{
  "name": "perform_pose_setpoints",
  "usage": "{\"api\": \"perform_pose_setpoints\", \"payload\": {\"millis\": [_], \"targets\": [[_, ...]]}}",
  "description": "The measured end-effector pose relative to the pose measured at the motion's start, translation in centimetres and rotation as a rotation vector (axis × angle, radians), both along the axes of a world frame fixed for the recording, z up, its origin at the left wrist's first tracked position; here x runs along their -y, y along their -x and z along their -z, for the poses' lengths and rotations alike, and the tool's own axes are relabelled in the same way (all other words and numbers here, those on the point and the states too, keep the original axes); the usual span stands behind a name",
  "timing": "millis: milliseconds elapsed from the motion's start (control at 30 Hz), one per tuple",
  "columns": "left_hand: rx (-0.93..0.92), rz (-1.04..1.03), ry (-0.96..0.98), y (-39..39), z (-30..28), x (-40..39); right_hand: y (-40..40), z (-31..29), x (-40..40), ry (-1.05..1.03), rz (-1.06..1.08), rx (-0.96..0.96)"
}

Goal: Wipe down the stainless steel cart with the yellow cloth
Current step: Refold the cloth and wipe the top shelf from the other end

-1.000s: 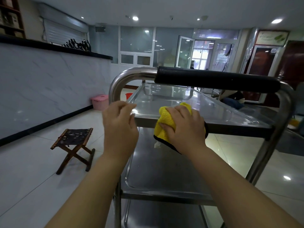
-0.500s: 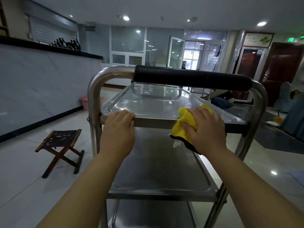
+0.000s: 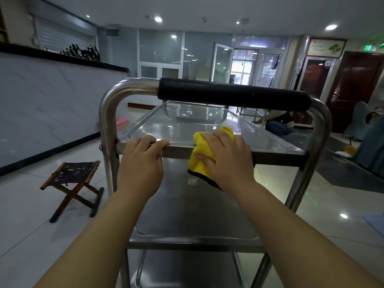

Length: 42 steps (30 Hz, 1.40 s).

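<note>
Steel cart [image 3: 207,125], three shiny tray shelves, black padded handle on top. Yellow cloth [image 3: 202,153] (black-edged, bunched) draped over near rim of top shelf, lower edge hanging below rim.

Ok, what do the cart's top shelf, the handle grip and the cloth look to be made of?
Top shelf: polished stainless steel, by its mirror-like reflections of the ceiling lights. Handle grip: matte black sleeve, probably foam or rubber, over a shiny metal tube. Cloth: fluffy yellow fabric with a black edge, likely microfibre; it bunches softly under the right hand.
</note>
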<state>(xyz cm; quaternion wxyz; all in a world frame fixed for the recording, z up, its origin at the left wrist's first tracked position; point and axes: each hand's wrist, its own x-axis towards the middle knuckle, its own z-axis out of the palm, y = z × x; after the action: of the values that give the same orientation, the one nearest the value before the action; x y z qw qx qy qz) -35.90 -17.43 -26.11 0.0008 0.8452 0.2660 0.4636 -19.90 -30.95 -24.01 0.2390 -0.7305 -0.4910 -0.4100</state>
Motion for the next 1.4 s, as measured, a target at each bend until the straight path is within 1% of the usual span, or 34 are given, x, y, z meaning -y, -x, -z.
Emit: {"api": "perform_pose_setpoints", "payload": {"millis": [200, 300, 367, 467, 567, 667, 767, 900, 1067, 1233, 1300, 1400], "targets": [[-0.008, -0.009, 0.032, -0.4, -0.3, 0.7, -4.3, 0.3, 4.2, -0.024, 0.079, -0.118], [-0.002, 0.004, 0.056, -0.6, -0.8, 1.4, -3.4, 0.4, 3.5, -0.089, 0.099, -0.170], [-0.001, 0.042, 0.036, -0.9, -1.0, 2.1, -2.5, 0.4, 2.8, -0.127, 0.108, -0.178], [-0.026, 0.137, -0.004, -2.8, -1.2, 3.8, -1.5, 0.4, 2.2, -0.108, 0.116, -0.191], [-0.014, 0.154, -0.074, -4.9, -1.0, 5.0, -1.7, 0.3, 2.2, -0.049, 0.107, -0.131], [0.033, 0.148, -0.057, -5.4, -0.8, 4.6, -3.1, 0.2, 3.3, 0.012, 0.062, -0.078], [0.006, 0.140, -0.076, -5.6, -0.7, 4.4, -5.4, 0.2, 5.5, 0.004, 0.076, -0.107], [0.032, 0.136, -0.085, -6.0, -0.7, 4.9, -7.4, 0.5, 8.0, -0.048, 0.125, -0.124], [0.038, 0.119, -0.081, -6.4, -0.6, 5.2, -6.4, 1.1, 6.3, -0.058, 0.177, -0.196], [0.020, 0.137, -0.068, -6.2, -0.7, 4.9, -5.7, 1.6, 6.3, 0.066, 0.075, -0.100], [0.026, 0.150, -0.067, -5.9, -0.8, 4.8, -6.7, 1.4, 7.7, 0.074, 0.102, -0.096], [0.026, 0.154, -0.073, -5.9, -0.8, 4.8, -8.4, 1.3, 9.8, 0.032, 0.151, -0.114]]}}
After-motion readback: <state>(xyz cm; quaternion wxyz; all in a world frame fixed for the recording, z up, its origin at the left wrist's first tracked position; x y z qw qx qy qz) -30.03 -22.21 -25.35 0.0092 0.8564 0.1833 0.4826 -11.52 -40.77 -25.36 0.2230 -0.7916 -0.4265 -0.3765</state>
